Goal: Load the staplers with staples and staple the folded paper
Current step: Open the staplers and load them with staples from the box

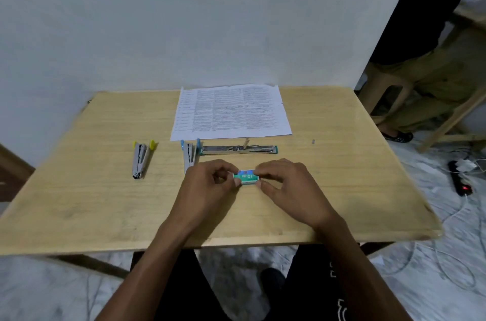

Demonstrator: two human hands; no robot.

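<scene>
Two-handed, pinching staple box (pixel 246 177) with left hand (pixel 207 189) and right hand (pixel 286 186); yet to load yellow stapler (pixel 142 157), blue stapler (pixel 190 153), staple paper (pixel 231 110).

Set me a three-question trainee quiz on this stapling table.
1. Fill in: the printed sheet lies at the table's ____ edge, by the wall.
2. True or false: the yellow stapler lies left of the blue stapler.
3. The left hand and right hand share a grip on which thing? A) printed sheet B) staple box C) yellow stapler
Key: 1 far; 2 true; 3 B.
</scene>
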